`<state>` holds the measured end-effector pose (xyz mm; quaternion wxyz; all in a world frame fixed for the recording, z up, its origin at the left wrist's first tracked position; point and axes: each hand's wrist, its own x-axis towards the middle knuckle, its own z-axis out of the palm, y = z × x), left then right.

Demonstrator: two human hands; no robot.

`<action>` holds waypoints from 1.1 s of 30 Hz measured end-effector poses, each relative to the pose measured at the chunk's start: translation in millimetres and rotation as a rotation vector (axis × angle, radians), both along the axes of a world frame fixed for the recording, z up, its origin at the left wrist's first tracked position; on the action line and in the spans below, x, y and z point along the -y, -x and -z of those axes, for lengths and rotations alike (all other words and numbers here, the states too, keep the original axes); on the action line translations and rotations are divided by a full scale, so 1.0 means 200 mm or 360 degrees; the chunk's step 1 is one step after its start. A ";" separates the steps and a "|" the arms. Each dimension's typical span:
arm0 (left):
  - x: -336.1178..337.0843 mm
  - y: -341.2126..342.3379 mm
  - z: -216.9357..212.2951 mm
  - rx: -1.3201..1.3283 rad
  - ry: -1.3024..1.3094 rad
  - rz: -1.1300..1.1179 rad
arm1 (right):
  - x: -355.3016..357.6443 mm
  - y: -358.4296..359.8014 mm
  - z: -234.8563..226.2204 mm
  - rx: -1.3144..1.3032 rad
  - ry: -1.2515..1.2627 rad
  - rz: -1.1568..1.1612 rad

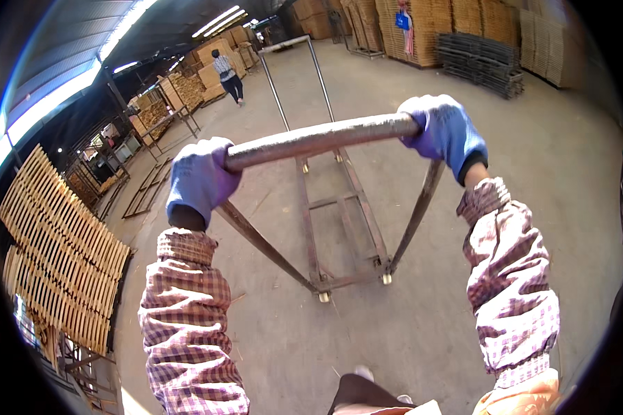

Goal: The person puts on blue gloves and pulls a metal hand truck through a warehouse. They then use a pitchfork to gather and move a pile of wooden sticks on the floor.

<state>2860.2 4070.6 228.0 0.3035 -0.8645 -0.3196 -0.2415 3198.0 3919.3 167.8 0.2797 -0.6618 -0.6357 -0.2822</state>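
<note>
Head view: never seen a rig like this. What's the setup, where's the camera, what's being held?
No robot here: a person works bare of machinery, in gloves. The picture comes from the left of two head-worn fisheye cameras looking down, so straight edges bend near the rim. The left hand and right hand both grip a metal handle bar of a low, open-framed cart standing on the floor. Slatted wood is at left; another person is farther off.

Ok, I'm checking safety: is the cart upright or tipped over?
Upright: the cart has its wheels underneath, its handle up in the left hand and right hand.
</note>
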 end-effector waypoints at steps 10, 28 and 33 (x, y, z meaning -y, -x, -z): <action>0.09 0.28 -0.04 0.0042 0.0045 0.0020 | 0.13 0.31 -0.01 0.0012 -0.0078 0.0007; -1.32 0.17 0.08 0.0122 0.0227 0.0030 | -1.24 0.25 0.03 -0.0018 0.0296 0.0242; -1.86 0.10 -0.01 0.0173 0.0132 0.0111 | -1.70 0.19 -0.11 0.0044 0.0122 0.0275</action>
